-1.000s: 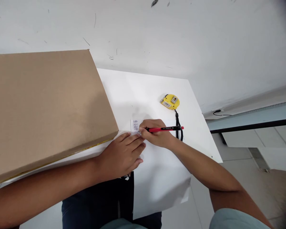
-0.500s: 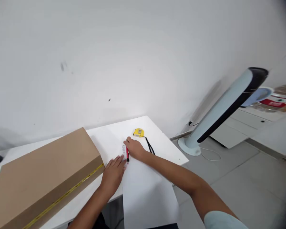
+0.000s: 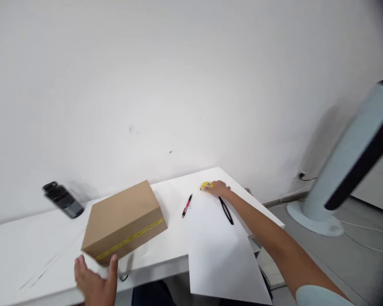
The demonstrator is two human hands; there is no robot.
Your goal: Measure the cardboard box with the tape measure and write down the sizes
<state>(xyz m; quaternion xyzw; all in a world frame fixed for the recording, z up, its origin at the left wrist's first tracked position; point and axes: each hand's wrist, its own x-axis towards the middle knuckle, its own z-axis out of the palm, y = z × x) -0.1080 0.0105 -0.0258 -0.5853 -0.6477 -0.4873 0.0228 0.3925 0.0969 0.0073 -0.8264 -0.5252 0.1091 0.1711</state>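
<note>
My right hand [image 3: 218,188] is closed around a yellow tape measure [image 3: 206,185] near the back of the white table; its black wrist strap [image 3: 226,211] trails toward me. Fingers spread, my left hand [image 3: 97,278] hovers by the front left corner of a brown cardboard box [image 3: 121,212], and I cannot tell whether it touches. Along the box's front side runs a strip of yellow tape [image 3: 130,239]. A red and black pen [image 3: 187,206] lies between the box and my right hand, at the edge of a white sheet of paper [image 3: 220,259] that hangs over the table's front.
Behind the box, a black bottle [image 3: 63,199] stands on the white table [image 3: 28,255] against the wall. To the right, a pale blue tower fan [image 3: 341,170] rises from the grey floor, its cable trailing.
My right hand has left the pen on the table and taken hold of the tape measure. My left hand has moved from the paper leftward to the box. The view has swung left.
</note>
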